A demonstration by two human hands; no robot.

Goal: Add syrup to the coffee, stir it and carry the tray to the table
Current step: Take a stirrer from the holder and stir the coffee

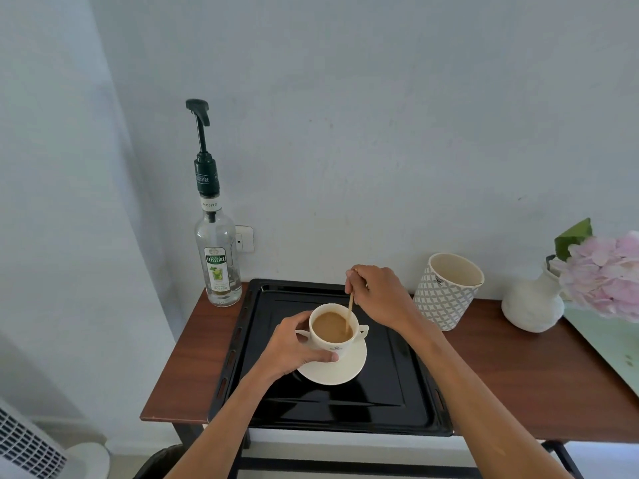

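Head view: my right hand (378, 294) pinches a thin wooden stir stick (350, 311) between thumb and fingertips, closed tight on its top end. Stick tilts down-left, lower end sunk in the coffee (331, 326). My left hand (295, 345) wraps the white cup (332, 335) from its left side, thumb across the front wall, fingers behind the rim, clamped on it. Cup has two small handles, the right one visible, the left one partly under my palm. Coffee is light brown, milky, fills most of the cup. Cup sits on a white saucer (340, 369), saucer sits mid-tray on the black tray (397, 392). Tray lies flat on a brown wooden side table (518, 392), its front edge overhanging the table edge slightly. Syrup bottle (218, 261) with a dark pump head stands upright on the table just beside the tray's far left corner, near the wall; clear glass, nearly empty, label reads Mojito. Patterned paper cup (446, 292) stands right of the tray, near my right wrist, apart from it. White vase (534, 304) with pink flowers (605, 274) further right. Wall socket (244, 238) behind the bottle.
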